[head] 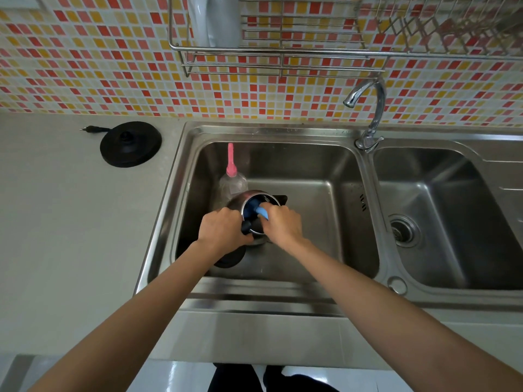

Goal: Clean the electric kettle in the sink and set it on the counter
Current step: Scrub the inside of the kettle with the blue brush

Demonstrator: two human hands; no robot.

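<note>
A steel electric kettle (pixel 237 203) with a black handle stands in the left sink basin (pixel 311 171), its mouth open toward me. My left hand (pixel 223 229) grips the black handle on the kettle's near side. My right hand (pixel 281 223) holds a blue cloth (pixel 256 209) and pushes it into the kettle's opening; most of the cloth is inside. The kettle's lower body is hidden behind both hands. Its black round power base (pixel 130 144) lies on the grey counter (pixel 70 222) to the left of the sink.
A clear bottle with a pink nozzle (pixel 232 176) stands in the basin just behind the kettle. A black lid-like disc (pixel 230 258) lies in the basin under my left wrist. The tap (pixel 368 114) rises between the two basins. A wire dish rack (pixel 283 38) hangs on the tiled wall.
</note>
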